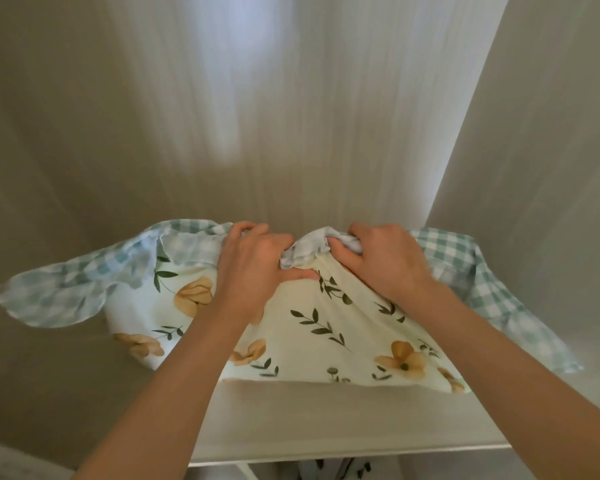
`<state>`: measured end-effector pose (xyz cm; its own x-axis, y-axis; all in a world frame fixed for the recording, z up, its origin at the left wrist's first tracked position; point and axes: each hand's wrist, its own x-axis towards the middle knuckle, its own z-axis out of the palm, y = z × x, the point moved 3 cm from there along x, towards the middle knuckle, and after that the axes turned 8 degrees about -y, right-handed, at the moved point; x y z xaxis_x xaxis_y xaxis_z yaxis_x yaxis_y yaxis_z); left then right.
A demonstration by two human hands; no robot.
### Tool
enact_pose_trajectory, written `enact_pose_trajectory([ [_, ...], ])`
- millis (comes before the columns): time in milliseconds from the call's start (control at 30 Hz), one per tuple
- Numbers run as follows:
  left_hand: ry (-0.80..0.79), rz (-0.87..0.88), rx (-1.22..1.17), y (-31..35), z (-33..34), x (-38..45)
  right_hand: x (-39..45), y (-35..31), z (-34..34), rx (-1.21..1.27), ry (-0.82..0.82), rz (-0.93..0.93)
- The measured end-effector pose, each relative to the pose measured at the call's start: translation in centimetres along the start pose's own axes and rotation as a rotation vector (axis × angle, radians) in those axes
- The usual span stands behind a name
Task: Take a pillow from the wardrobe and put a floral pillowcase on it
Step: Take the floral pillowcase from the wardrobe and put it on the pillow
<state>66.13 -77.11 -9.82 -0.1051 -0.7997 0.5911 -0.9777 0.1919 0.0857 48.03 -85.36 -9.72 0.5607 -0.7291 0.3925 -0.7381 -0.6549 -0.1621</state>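
Cream floral pillowcase (326, 327) lies on the wardrobe shelf (326, 420); my left hand (253, 268) and right hand (385, 261) both grip bunched fabric at its far edge, green-checked flaps (66, 289) spilling left and right.

A home — inside a wardrobe; pale wood-grain panels (291, 98) rise toward twelve o'clock; a shelf (326, 424) at six o'clock carries bedding — a floral pillowcase (326, 323).

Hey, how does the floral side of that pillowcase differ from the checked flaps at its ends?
The floral side is cream with orange flowers and green leaves; the checked flaps are pale green and white gingham. The floral side is stretched full over the shelf, while the checked flaps hang loose at both ends. The left hand and right hand grip the bunched middle of the far edge, not the flaps. Both are parts of one cloth.
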Motion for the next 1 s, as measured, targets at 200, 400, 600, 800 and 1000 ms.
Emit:
enact_pose_trajectory([
  [200,-0.350,-0.204,0.074,-0.7,3.3,0.5,0.8,2.9,3.6,0.070,-0.195,0.183],
  [400,-0.570,-0.352,0.079,-0.5,10.1,-6.4,-2.1,7.2,9.9,0.126,-0.388,0.372],
  [600,-0.639,-0.537,-0.051,-1.4,12.2,-12.5,-4.2,6.5,11.9,0.062,-0.358,0.325],
  [800,-0.498,-0.603,-0.071,-0.6,10.9,-13.3,-4.3,1.9,14.2,0.098,-0.393,-0.004],
  [1000,-0.333,-0.713,-0.060,2.4,9.4,-17.0,-4.9,4.0,17.0,0.080,-0.664,0.047],
])
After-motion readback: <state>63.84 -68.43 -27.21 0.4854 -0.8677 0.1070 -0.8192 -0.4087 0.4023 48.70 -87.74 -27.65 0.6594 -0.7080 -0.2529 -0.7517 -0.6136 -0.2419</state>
